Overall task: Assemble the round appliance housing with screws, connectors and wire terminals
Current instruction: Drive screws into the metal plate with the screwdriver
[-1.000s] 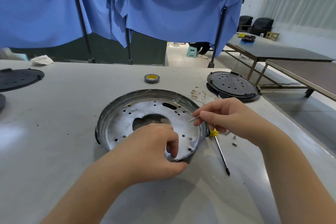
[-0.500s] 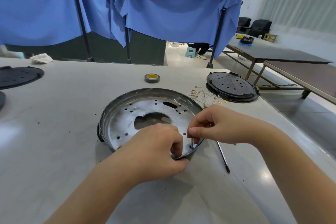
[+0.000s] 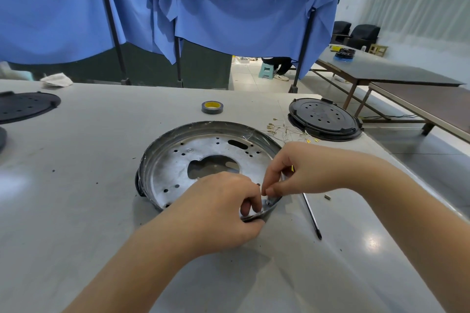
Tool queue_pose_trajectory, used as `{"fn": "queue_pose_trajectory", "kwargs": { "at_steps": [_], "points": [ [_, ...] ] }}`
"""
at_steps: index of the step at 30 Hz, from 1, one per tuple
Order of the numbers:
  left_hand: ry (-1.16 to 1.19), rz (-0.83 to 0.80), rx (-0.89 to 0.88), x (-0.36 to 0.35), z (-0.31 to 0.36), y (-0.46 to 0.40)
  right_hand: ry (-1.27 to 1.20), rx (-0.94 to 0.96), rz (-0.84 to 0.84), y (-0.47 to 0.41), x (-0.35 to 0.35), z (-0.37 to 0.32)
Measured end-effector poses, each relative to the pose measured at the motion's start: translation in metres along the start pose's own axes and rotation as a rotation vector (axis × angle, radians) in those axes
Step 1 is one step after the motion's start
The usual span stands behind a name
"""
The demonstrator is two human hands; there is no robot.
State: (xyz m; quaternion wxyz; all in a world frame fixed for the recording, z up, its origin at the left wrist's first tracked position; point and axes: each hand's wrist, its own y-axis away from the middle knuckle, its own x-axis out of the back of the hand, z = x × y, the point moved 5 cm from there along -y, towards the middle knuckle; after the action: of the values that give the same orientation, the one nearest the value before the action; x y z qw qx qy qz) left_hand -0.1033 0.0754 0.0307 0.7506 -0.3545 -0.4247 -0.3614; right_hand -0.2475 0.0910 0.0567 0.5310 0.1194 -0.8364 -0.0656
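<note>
pinching a small screw, the right hand (image 3: 302, 173) sets it at the near right rim of the round housing (image 3: 203, 157) mid-table. left hand (image 3: 223, 211) curls over that rim, steadying it. risk imo: screw slips and rolls off toward the screwdriver (image 3: 311, 216) if it's tilted.

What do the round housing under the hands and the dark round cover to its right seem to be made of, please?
The round housing looks like thin stamped metal, perhaps aluminium or steel: dull silver, scuffed, with punched holes and a shiny rolled rim. The dark round cover looks like moulded black plastic, matt, with ribs and moulded holes. Neither can be confirmed by sight alone.
</note>
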Motion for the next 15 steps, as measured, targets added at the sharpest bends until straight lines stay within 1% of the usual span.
{"fn": "queue_pose_trajectory", "kwargs": {
  "at_steps": [2,5,7,10,15],
  "points": [
    [0.006,0.002,0.002,-0.001,-0.001,0.0,0.006,-0.033,-0.054,-0.004,0.002,-0.003],
    [0.017,-0.003,0.012,-0.002,-0.003,0.0,0.081,-0.06,-0.154,-0.012,0.004,-0.011],
    [0.024,-0.003,0.015,-0.002,-0.003,0.0,0.133,-0.073,-0.19,-0.017,0.004,-0.014],
    [0.014,0.002,0.014,-0.003,-0.004,0.0,0.162,-0.076,-0.211,-0.022,0.003,-0.017],
    [0.003,0.005,0.014,-0.002,-0.002,0.0,0.184,-0.082,-0.191,-0.021,0.004,-0.018]
  ]
}}
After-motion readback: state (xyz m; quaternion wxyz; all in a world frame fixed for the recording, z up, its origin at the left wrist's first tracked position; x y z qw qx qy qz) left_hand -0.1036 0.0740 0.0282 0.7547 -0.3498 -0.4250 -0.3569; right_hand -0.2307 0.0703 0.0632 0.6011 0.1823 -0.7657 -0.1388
